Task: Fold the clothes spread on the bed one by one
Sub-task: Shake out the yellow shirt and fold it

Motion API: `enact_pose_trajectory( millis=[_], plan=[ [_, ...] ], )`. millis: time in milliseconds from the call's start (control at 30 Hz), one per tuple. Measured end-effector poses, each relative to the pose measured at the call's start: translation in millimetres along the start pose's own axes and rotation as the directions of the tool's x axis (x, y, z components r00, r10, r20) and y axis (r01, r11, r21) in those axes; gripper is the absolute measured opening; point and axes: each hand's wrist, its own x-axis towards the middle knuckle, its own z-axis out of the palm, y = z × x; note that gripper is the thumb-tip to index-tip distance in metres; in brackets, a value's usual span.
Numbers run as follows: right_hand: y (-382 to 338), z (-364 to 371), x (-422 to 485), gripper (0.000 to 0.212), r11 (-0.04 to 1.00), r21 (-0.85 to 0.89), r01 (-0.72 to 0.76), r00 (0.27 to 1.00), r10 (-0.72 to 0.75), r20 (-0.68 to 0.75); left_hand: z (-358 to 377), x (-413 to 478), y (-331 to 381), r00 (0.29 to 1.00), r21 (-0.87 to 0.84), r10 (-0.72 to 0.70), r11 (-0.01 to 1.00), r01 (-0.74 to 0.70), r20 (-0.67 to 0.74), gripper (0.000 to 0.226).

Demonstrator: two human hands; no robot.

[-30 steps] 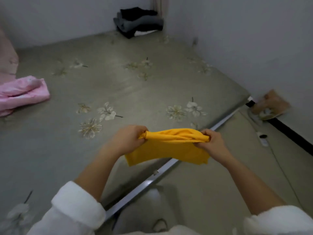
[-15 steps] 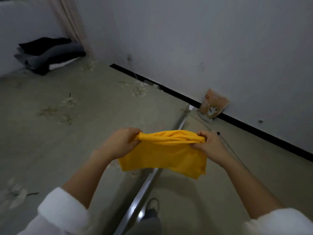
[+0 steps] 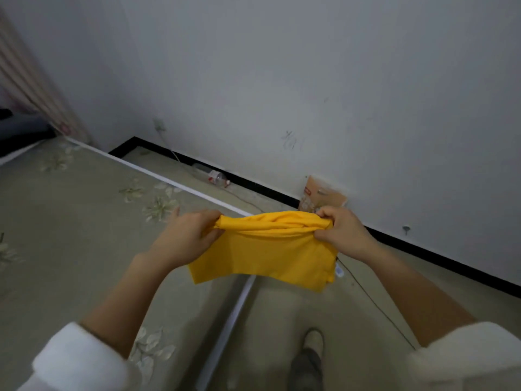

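Observation:
A yellow garment (image 3: pixel 267 253) hangs folded over in the air above the corner of the bed (image 3: pixel 70 227). My left hand (image 3: pixel 187 235) grips its bunched top edge at the left end. My right hand (image 3: pixel 342 232) grips the same edge at the right end. The cloth drops below my hands as a rough rectangle, clear of the mattress. The bed has a grey-green floral cover and fills the left of the view.
A white metal frame rail (image 3: pixel 234 317) edges the bed. On the floor by the wall lie a plastic bottle (image 3: pixel 215 176), a paper bag (image 3: pixel 321 197) and a thin cable (image 3: pixel 375 303). A curtain (image 3: pixel 33 88) hangs at far left. My shoe (image 3: pixel 308 354) stands on the floor.
My view has swung to the right, away from the bed and its stacked dark clothes, toward the wall and floor. Both hands keep the same grip on the yellow garment.

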Motion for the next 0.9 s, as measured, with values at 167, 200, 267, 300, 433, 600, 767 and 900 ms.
enact_pose_trajectory(
  millis=[167, 200, 267, 300, 433, 600, 767, 900],
  plan=[
    [33.4, -72.5, 97.4, 0.013, 0.996, 0.049, 0.072, 0.994, -0.075, 0.073, 3.3, 95.5, 28.3, 0.995, -0.033, -0.063, 0.998, 0.060, -0.075, 0.018],
    [38.3, -86.4, 117.4, 0.012, 0.995, 0.050, 0.082, 0.992, -0.086, 0.092, 2.3, 113.6, 33.5, 0.993, -0.033, -0.077, 0.997, 0.074, -0.091, 0.018],
    [46.4, -109.8, 158.5, 0.012, 0.994, 0.024, 0.103, 0.987, -0.106, 0.118, -0.6, 149.5, 41.3, 0.989, -0.043, -0.109, 0.993, 0.106, -0.100, 0.017],
    [49.2, -119.2, 179.5, 0.012, 0.994, 0.010, 0.113, 0.986, -0.114, 0.121, -1.7, 166.7, 43.5, 0.987, -0.061, -0.123, 0.991, 0.117, -0.107, 0.016],
    [57.7, -143.0, 264.6, 0.016, 0.990, 0.035, 0.135, 0.976, -0.139, 0.165, -6.5, 234.2, 40.9, 0.968, -0.069, -0.192, 0.981, 0.183, -0.163, 0.013],
    [60.6, -151.7, 378.8, 0.017, 0.981, 0.048, 0.189, 0.956, -0.195, 0.217, -15.7, 314.7, 17.8, 0.949, -0.135, -0.266, 0.960, 0.245, -0.167, 0.019],
    [44.0, -143.5, 502.2, 0.020, 0.966, 0.098, 0.237, 0.926, -0.256, 0.279, -26.1, 391.2, -38.3, 0.930, -0.151, -0.336, 0.937, 0.314, -0.152, 0.019],
    [20.9, -131.7, 590.0, 0.020, 0.949, 0.108, 0.298, 0.884, -0.317, 0.345, -40.4, 438.2, -82.6, 0.897, -0.188, -0.409, 0.906, 0.378, -0.167, 0.013]
  ],
)
